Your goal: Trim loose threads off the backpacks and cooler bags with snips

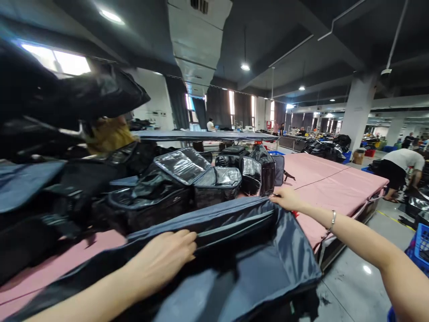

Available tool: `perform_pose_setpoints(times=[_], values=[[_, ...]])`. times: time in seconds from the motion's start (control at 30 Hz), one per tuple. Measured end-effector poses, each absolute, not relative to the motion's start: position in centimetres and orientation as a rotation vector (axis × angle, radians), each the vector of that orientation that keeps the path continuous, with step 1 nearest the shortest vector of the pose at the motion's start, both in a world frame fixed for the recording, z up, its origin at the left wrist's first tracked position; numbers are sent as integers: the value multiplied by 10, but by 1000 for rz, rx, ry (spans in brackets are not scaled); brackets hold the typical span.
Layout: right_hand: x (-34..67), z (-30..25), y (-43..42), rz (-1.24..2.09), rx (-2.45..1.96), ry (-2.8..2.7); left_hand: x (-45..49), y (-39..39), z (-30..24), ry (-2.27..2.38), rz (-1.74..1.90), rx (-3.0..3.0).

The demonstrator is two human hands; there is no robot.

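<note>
A large dark grey fabric bag (254,264) lies open in front of me on the pink table (328,183). My left hand (164,259) rests on the bag's upper rim near a grey zipper strip, fingers curled over the edge. My right hand (284,199), with a bracelet at the wrist, grips the far corner of the same rim. Both hands hold the bag's opening apart.
Several black insulated bags with silver lining (187,179) stand in a row behind it, and more black bags (40,134) are piled high at the left. A person in a white shirt (402,165) bends over at the right. A blue crate (422,243) sits on the floor.
</note>
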State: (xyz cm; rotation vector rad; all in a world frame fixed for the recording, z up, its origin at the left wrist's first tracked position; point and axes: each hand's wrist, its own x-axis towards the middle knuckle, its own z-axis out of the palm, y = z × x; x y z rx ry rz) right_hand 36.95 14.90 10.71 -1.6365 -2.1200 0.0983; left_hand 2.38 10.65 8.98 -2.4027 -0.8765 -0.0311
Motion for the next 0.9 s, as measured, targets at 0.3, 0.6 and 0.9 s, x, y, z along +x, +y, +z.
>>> perform_pose_setpoints(times=[0.3, 0.6, 0.9], values=[[422, 92, 171, 33, -1684, -2035, -49, 104, 111, -1149, -568, -2480], [423, 91, 171, 99, -1661, -1981, -45, 109, 109, -1886, -1075, -2640], [425, 96, 166, 243, -1651, -1942, -33, 128, 103, -2211, -1127, -2613]])
